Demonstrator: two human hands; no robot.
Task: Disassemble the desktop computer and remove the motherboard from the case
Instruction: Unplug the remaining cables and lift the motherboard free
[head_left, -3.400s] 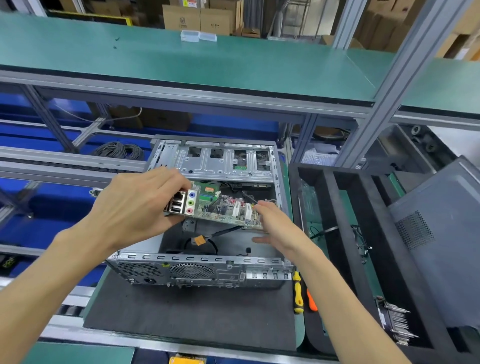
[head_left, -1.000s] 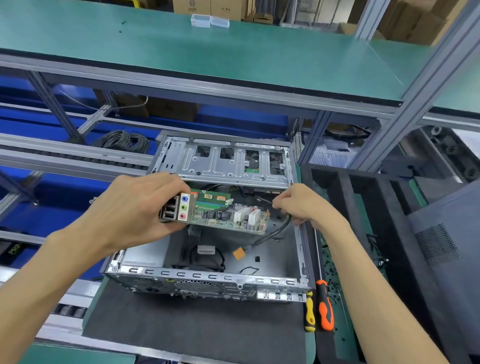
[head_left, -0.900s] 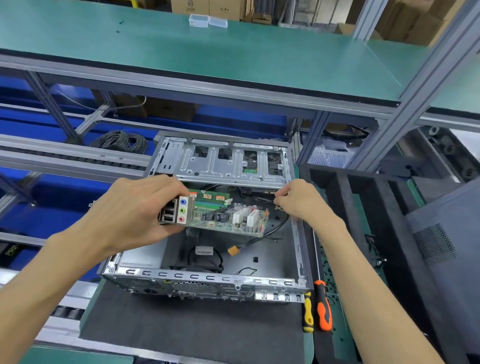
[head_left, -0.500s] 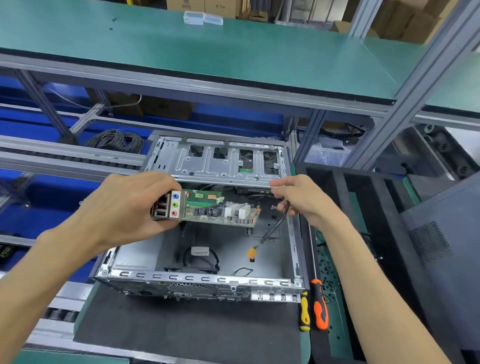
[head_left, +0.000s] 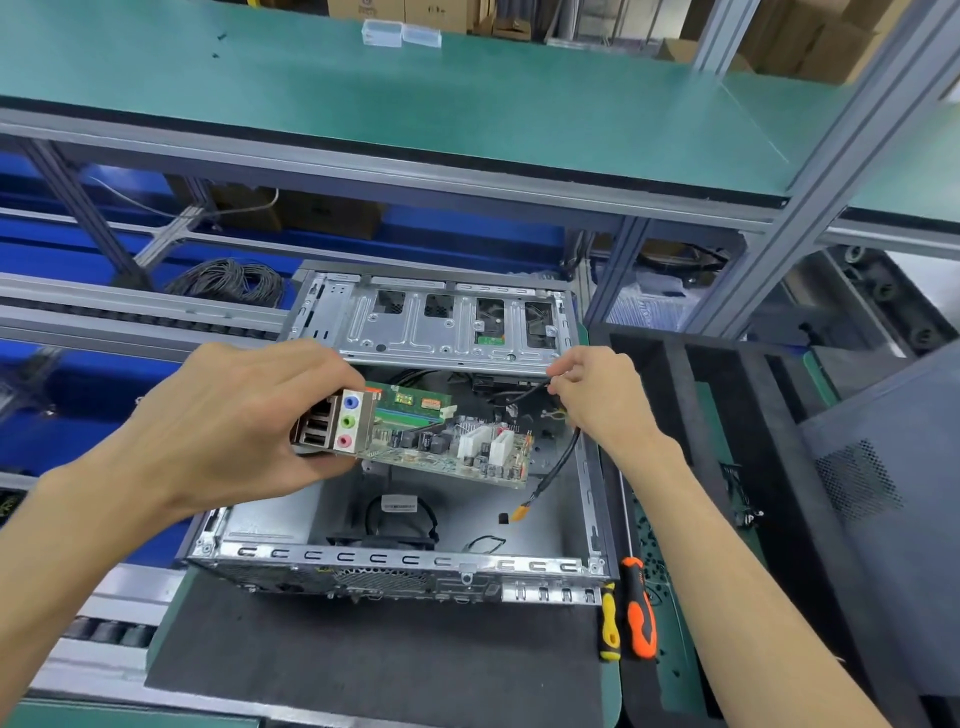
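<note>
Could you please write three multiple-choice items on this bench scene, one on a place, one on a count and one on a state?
1. Where do the two screwdrivers lie?
A. inside the case
B. on the bench right of the case
C. on the upper shelf

2. How many round audio jacks show on the motherboard's port block?
A. one
B. three
C. five

3. What state is the motherboard in?
A. screwed to the case floor
B. lifted above the case floor in the left hand
C. lying on the black mat

Key: 1 B, the orange screwdriver and yellow screwdriver lie beside the case. 2 B, blue, green and pink jacks show on the motherboard. 3 B, the left hand grips its port end, while the right hand pinches a black cable.
</note>
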